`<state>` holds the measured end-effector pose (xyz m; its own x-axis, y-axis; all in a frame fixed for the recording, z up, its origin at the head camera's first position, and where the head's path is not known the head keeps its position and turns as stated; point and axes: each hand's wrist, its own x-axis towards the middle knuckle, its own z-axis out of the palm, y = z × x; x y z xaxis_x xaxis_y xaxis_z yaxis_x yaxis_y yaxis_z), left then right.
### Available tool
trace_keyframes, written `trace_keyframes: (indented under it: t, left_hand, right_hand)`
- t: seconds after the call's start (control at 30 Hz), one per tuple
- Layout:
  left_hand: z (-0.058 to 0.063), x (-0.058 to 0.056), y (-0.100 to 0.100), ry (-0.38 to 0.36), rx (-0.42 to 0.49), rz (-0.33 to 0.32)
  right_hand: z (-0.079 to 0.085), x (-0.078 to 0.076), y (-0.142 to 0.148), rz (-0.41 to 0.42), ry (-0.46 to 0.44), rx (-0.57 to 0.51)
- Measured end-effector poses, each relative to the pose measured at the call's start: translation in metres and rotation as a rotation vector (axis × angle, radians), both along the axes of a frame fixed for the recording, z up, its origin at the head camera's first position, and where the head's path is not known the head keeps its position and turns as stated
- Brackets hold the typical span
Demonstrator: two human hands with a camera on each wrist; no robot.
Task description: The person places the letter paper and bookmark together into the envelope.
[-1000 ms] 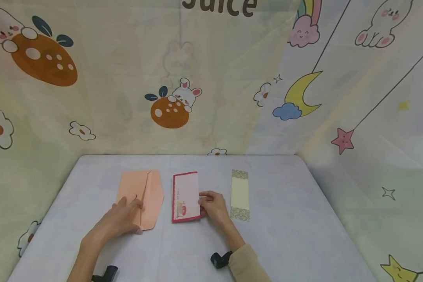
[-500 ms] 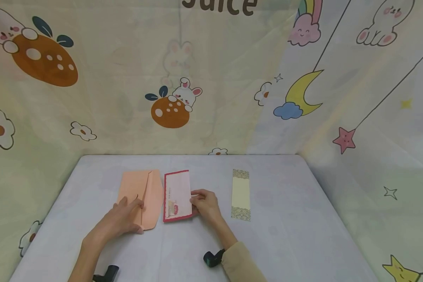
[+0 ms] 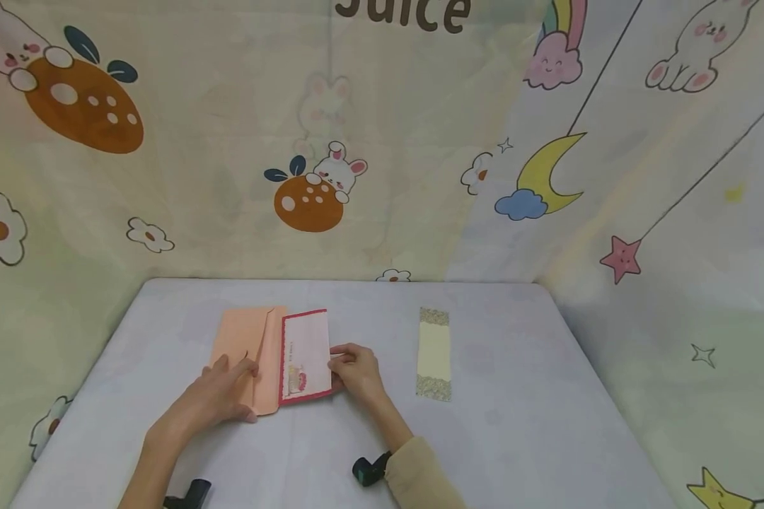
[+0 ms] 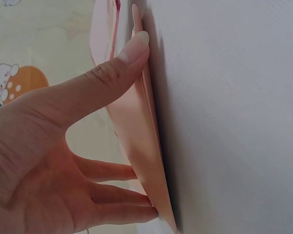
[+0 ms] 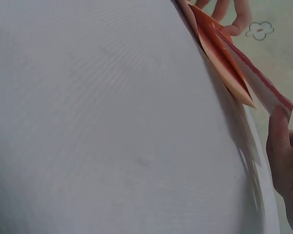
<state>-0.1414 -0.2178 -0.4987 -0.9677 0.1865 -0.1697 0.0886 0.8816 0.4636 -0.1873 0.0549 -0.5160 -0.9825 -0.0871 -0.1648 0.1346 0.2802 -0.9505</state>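
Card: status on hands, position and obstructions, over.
Left hand on envelope; right hand pinching card. Card overlaps envelope's right side, mostly outside. Strip apart at right, out of the way.

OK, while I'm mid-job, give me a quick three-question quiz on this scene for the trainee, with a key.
1. Multiple choice: which item does the right hand hold?
A) The peach envelope
B) The red-edged card
C) A pen

2. True or false: the red-edged card is completely inside the peach envelope.

3. Short answer: which paper item does neither hand touch?

Key:
1. B.
2. False; much of the card shows outside.
3. The pale strip with glittery ends; the left hand touches the envelope.
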Motion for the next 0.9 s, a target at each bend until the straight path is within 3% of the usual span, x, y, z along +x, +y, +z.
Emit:
trace_keyframes:
  t: [0.63, 0.9]
  left_hand:
    - [0.001, 0.000, -0.002, -0.023, -0.004, 0.000]
    - [-0.001, -0.002, -0.002, -0.039, -0.005, 0.005]
  right_hand:
    - [-0.003, -0.003, -0.024, 0.013, 0.020, 0.031]
    - [-0.006, -0.005, -0.033, 0.003, -0.014, 0.025]
